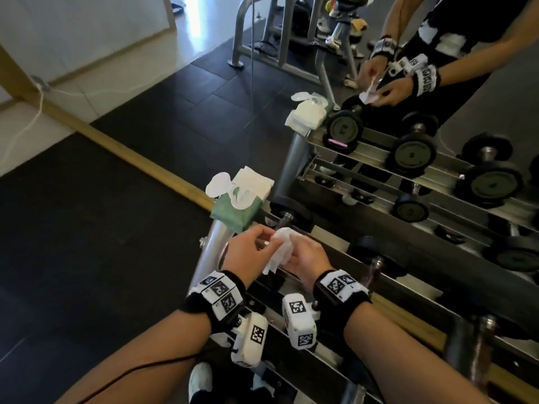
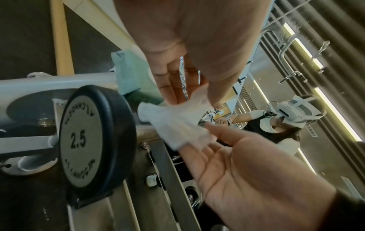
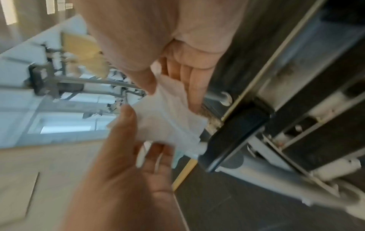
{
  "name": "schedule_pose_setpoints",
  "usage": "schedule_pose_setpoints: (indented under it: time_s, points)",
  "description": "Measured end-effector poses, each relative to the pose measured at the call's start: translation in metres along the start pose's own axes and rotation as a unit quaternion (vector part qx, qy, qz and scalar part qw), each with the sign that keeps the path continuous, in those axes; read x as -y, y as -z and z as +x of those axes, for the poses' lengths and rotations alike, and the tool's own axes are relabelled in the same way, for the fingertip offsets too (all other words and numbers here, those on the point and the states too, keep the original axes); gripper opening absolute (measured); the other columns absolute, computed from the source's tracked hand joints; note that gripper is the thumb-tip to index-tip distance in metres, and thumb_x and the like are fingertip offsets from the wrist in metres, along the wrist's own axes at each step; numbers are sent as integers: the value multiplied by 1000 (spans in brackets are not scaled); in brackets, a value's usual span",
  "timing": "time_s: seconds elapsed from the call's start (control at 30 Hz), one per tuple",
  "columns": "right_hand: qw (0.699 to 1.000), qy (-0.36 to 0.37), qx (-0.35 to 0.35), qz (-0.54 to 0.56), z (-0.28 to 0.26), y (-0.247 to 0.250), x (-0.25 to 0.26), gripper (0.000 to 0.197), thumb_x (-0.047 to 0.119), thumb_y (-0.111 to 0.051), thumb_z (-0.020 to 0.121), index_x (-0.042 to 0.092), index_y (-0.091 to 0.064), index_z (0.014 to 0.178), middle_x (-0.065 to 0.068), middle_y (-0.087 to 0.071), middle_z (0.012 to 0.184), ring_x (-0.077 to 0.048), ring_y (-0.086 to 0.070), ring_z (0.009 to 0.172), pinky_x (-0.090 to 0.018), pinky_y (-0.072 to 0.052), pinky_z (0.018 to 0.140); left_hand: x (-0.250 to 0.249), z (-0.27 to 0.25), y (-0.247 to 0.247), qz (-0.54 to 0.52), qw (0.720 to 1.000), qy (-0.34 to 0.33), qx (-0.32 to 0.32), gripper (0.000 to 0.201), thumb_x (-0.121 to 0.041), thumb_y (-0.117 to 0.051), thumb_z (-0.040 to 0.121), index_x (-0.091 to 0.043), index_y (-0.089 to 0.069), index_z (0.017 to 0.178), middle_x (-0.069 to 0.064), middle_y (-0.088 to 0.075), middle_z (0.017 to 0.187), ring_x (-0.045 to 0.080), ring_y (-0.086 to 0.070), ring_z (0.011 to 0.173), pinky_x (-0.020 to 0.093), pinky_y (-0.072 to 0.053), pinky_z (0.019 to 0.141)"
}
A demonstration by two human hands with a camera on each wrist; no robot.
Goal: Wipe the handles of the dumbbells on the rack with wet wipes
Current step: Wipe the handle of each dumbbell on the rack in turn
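head view, near to far: left hand and right hand both pinch 1 wet wipe between curled fingers, over the rack end. wipe looks limp, light, damp; likely bunches, so better spread and wrapped round a handle. nearest dumbbell, marked 2.5, sits just beside; beyond it the open wipes pack.
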State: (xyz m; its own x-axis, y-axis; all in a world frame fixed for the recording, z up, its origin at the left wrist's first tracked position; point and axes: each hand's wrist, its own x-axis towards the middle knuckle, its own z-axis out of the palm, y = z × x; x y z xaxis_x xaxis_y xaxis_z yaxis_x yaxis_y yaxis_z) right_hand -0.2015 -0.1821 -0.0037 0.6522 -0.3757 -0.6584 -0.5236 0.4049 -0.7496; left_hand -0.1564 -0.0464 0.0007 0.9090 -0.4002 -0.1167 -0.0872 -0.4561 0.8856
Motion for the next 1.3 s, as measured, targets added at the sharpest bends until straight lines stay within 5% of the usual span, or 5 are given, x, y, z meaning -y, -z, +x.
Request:
schedule_pose_setpoints:
  time_s: [0.27, 0.4, 0.67, 0.93, 1.3]
  points:
    - [983, 61, -22, -169, 25, 21, -2, 16, 10, -62, 93, 5, -65, 108, -22, -68, 109, -40, -65, 104, -52, -53, 92, 34, -9, -5, -97, 992, 59, 47, 21, -22, -62, 95, -38, -63, 108, -15, -75, 100, -1, -67, 100, 28, -51, 95]
    - [882, 192, -107, -416, 40, 30, 14, 17, 23, -64, 89, 24, -52, 77, 6, -57, 75, -26, -60, 83, -35, -47, 74, 59, -10, 10, 62, 997, 49, 7, 25, -39, -73, 84, -43, -64, 108, -19, -67, 111, -4, -62, 101, 21, -50, 91]
    - [747, 335, -86, -568, 59, 8, 12, 24, 33, -55, 97, 20, -73, 105, -6, -75, 96, -28, -68, 91, -35, -50, 82, 78, -13, 10, 40, 997, 61, 31, 20, -47, -76, 78, -51, -66, 95, -25, -63, 107, -12, -54, 101, 10, -36, 84]
    - [800, 263, 100, -530, 63, 3, -21, 26, 27, -57, 98, 22, -70, 121, -3, -72, 113, -15, -66, 101, -21, -44, 93, 78, -7, 18, 26, 993, 91, 68, 29, -48, -78, 77, -42, -69, 104, -18, -63, 112, -4, -54, 104, 10, -35, 82]
    - [780, 319, 15, -538, 72, 14, -6, 33, 22, -53, 99, 28, -62, 130, 0, -69, 109, -15, -65, 102, -31, -53, 93, 76, -9, 19, -5, 989, 126, 78, 29, -42, -77, 79, -37, -68, 106, -16, -61, 112, 5, -55, 106, 37, -44, 102]
